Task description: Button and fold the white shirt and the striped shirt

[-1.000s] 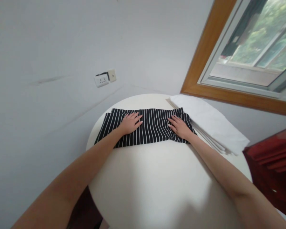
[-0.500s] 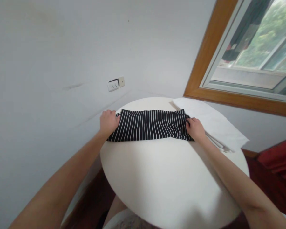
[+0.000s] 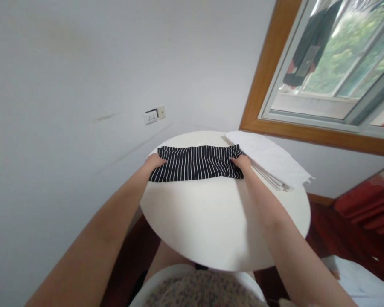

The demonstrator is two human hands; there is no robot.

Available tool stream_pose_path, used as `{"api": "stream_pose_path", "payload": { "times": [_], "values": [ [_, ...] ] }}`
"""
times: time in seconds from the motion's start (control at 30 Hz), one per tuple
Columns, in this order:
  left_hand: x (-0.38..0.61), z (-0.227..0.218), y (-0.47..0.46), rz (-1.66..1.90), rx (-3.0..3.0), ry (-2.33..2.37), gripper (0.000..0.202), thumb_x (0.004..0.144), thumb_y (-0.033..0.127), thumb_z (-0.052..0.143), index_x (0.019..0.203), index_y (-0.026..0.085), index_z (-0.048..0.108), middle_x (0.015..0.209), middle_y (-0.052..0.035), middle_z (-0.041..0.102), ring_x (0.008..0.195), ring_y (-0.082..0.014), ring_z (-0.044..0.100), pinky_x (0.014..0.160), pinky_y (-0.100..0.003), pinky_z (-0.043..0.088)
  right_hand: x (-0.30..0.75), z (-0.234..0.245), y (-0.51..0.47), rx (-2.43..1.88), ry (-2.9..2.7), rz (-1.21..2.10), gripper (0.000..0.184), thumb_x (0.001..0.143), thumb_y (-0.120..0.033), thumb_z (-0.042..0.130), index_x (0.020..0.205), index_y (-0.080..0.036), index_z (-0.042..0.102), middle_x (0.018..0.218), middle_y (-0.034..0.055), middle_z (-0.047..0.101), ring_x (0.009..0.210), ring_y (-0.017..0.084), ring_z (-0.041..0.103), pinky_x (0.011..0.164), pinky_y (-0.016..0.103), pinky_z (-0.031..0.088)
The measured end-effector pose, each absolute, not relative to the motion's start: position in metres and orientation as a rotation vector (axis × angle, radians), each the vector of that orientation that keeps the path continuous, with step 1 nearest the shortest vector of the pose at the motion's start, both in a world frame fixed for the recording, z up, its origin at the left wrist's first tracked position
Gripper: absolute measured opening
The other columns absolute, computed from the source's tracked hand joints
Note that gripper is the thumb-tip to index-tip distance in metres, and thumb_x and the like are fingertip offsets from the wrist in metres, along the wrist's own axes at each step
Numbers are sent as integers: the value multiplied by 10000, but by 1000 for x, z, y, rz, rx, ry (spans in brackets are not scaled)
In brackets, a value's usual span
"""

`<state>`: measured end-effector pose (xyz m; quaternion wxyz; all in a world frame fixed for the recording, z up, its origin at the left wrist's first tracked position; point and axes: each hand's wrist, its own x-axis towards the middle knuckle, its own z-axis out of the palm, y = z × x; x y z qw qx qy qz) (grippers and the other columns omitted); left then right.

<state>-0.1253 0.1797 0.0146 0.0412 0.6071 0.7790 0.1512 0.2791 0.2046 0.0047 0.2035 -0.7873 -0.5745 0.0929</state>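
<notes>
Head view, striped cloth [image 3: 195,162]: black with thin white stripes, folded into a long narrow band, lying flat across the far part of the table, just above the middle of the frame.
Left hand [image 3: 155,161]: at the band's left end, fingers curled around the edge of the fabric and holding it.
Right hand [image 3: 241,162]: at the band's right end, fingers closed on the fabric there.
Round white table [image 3: 224,221]: fills the centre of the frame; its near half is bare.
Stack of white cloths [image 3: 270,157]: folded, touching the band's right end, right of centre.
Wall socket [image 3: 151,116]: on the grey wall, left of centre.
Window frame [image 3: 259,85]: wooden, upper right.
Dark garment [image 3: 309,47]: hangs beyond the glass.
</notes>
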Motion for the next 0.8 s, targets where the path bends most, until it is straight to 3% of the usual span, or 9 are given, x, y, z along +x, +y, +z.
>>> {"api": "stream_pose_path", "payload": {
  "times": [0.13,0.23,0.5,0.6,0.7,0.8],
  "values": [
    [-116,18,176,453,1874,2369,423,776,310,550,1134,103,637,1167,-187,650,1089,-303,610,879,-345,493,266,3,213,-2040,-1618,292,443,803,-334,579,1143,-55,625,1166,202,635,1120,285,584,966,367,433],
    [-111,23,174,487,1899,2358,419,794,265,498,1160,96,616,1180,-181,645,1097,-291,607,890,-337,489,266,4,213,-1908,-1616,301,410,809,-279,529,1165,-91,605,1158,148,650,1096,244,598,961,330,440],
    [-110,52,152,507,1954,2135,336,767,374,491,931,154,684,1044,-126,705,1029,-292,634,860,-332,498,320,36,158,-1381,-1596,478,748,713,-328,642,1394,-166,378,1306,125,559,1136,260,566,1007,444,428],
    [-98,61,132,601,1790,1885,297,713,415,520,848,202,677,948,-63,728,925,-259,669,756,-293,532,343,58,107,-1254,-1676,482,744,758,-365,635,1430,-246,338,1408,87,471,1233,257,497,1066,470,370],
    [-71,76,118,600,1553,1714,212,651,354,526,754,222,656,819,-31,729,824,-239,684,654,-271,540,366,78,62,-1260,-1683,401,736,780,-408,645,1436,-284,335,1481,56,377,1332,259,388,1113,464,312],
    [-34,99,118,594,1493,1605,209,616,307,502,744,220,642,767,-28,716,769,-230,680,610,-269,535,390,94,36,-1275,-1607,380,735,785,-435,651,1436,-319,329,1475,39,387,1319,271,409,1092,463,356]
  ]
}}
